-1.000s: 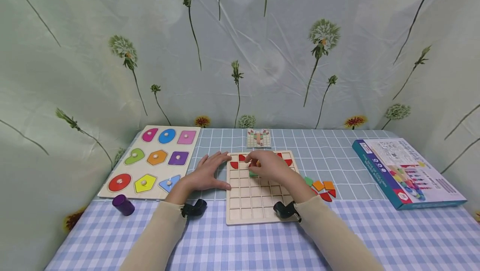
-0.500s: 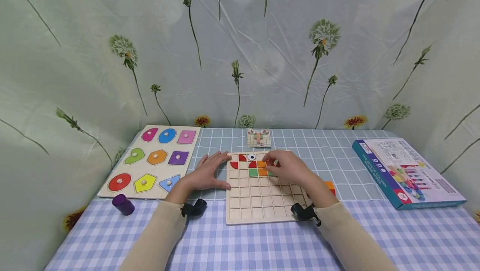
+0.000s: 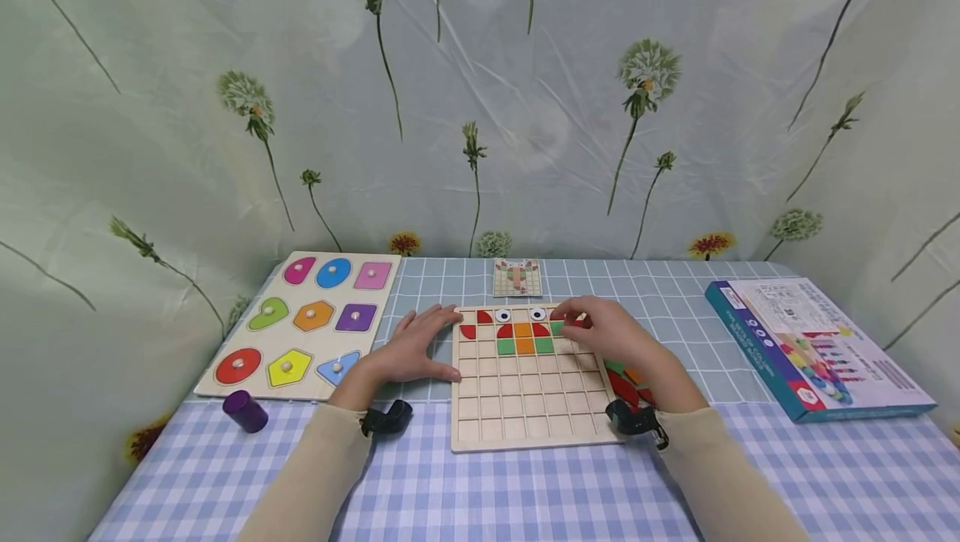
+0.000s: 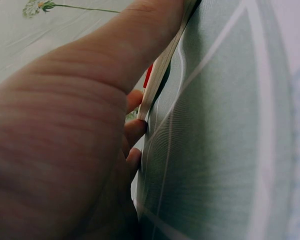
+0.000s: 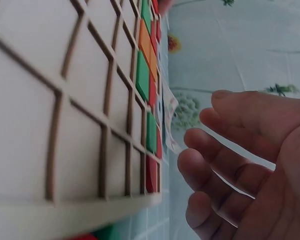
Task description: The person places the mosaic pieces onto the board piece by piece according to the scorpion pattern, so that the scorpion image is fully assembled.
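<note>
Head view: L hand (image 3: 411, 352) is spread wide, thumb well out, fingertips at the near side edge of the grid board (image 3: 525, 400), which lies mostly between the hands. R hand (image 3: 611, 329) is over the board's far R corner, fingers bent w/ a narrow gap to the thumb; can't tell here if the tips touch the green tile just by them. Between the hands, in the board's far rows: red tiles (image 3: 484, 317), two eye tiles (image 3: 503, 316), orange tiles (image 3: 525, 346) & green tiles (image 3: 506, 347). Loose pieces (image 3: 623, 389), red, green & orange, sit beside the board, partly hidden by the R wrist. Pattern card (image 3: 517, 277) is beyond both hands. Peg puzzle (image 3: 291, 335) is L of the L hand, purple cylinder (image 3: 245, 411) nearer the person; box (image 3: 821, 346) well R of the R hand. All on the worktop (image 3: 480, 500).

L wrist view: thumb stretched fwd, other fingers slightly bent, tips against the board's edge; a bit of red shows above it.

R wrist view: fingers loosely bent, small gaps between, grip empty; board alongside, w/ green, orange & red tiles in its far rows.
</note>
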A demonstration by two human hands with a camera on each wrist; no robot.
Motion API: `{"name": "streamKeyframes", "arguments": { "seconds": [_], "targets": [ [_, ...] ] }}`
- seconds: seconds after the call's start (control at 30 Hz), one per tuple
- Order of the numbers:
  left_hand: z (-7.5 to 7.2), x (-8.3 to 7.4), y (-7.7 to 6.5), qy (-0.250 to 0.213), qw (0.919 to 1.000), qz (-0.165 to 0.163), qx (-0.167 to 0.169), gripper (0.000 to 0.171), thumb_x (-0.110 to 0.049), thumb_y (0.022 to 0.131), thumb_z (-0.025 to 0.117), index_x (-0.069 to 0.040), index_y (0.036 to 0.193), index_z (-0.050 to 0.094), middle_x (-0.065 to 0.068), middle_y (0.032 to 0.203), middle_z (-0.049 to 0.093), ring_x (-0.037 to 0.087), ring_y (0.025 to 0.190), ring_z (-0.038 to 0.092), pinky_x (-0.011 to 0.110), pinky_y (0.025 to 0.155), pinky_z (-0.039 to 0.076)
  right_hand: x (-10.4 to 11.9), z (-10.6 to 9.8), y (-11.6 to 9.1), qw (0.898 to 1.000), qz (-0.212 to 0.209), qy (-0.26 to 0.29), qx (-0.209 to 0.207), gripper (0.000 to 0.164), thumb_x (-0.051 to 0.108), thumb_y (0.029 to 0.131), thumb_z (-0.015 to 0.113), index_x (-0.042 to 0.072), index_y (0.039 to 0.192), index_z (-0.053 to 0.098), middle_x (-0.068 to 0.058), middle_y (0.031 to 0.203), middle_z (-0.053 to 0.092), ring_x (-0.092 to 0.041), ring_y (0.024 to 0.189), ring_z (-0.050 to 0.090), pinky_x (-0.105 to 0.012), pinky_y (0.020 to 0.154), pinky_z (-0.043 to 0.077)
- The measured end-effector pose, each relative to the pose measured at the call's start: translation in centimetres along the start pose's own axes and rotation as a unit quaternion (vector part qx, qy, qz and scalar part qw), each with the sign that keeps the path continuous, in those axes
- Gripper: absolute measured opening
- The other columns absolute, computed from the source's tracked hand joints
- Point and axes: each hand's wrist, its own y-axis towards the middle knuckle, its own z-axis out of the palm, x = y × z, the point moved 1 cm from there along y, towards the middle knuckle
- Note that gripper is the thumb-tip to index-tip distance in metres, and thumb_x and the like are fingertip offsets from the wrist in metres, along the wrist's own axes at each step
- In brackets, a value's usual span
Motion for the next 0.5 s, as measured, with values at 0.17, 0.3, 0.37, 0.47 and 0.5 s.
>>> {"name": "streamKeyframes", "arguments": {
  "seconds": [0.17,0.3,0.37,0.47,0.5],
  "targets": [
    [0.0,0.0,0.0,0.002,1.0000,0.004,-0.003,0.097,-0.053,0.074,0.083,-0.016,0.152,0.039,0.008,0.166,0.028,0.034,0.156,0.016,0.063,0.124,0.004,-0.9,-0.8,-0.2,1.000,0.005,-0.005,0.015,0.026,0.017,0.095,0.067,0.011,0.120,0.069,-0.005,0.102,0.066,-0.019,0.088,0.059,-0.032,0.077,0.053],
    [0.0,0.0,0.0,0.004,1.0000,0.002,-0.001,0.097,-0.054,0.074,0.083,-0.017,0.152,0.039,0.008,0.166,0.028,0.033,0.156,0.015,0.063,0.124,0.004,-1.8,-1.3,-0.2,0.999,0.014,-0.009,0.037,0.030,0.017,0.094,0.069,0.010,0.122,0.067,-0.006,0.105,0.067,-0.018,0.088,0.059,-0.030,0.076,0.054],
    [0.0,0.0,0.1,0.003,1.0000,0.000,0.000,0.097,-0.054,0.075,0.083,-0.017,0.153,0.039,0.007,0.166,0.027,0.033,0.157,0.015,0.062,0.124,0.003,-2.1,-1.4,-0.3,0.999,0.016,-0.008,0.049,0.029,0.017,0.093,0.070,0.010,0.121,0.067,-0.006,0.105,0.067,-0.018,0.087,0.059,-0.029,0.074,0.054],
    [0.0,0.0,0.0,0.001,1.0000,-0.001,0.001,0.097,-0.054,0.075,0.083,-0.017,0.153,0.039,0.007,0.166,0.027,0.033,0.157,0.014,0.062,0.124,0.003,-2.7,-1.6,-0.5,0.997,0.018,-0.003,0.069,0.025,0.014,0.091,0.071,0.011,0.116,0.068,-0.005,0.101,0.066,-0.018,0.085,0.059,-0.028,0.074,0.055],
    [0.0,0.0,0.0,0.001,1.0000,-0.002,0.002,0.097,-0.054,0.075,0.083,-0.017,0.153,0.039,0.007,0.166,0.027,0.033,0.157,0.014,0.062,0.124,0.003,-2.8,-1.7,-0.7,0.997,0.015,-0.003,0.077,0.024,0.013,0.090,0.072,0.010,0.114,0.068,-0.005,0.100,0.066,-0.018,0.085,0.060,-0.029,0.075,0.055]
  ]
}}
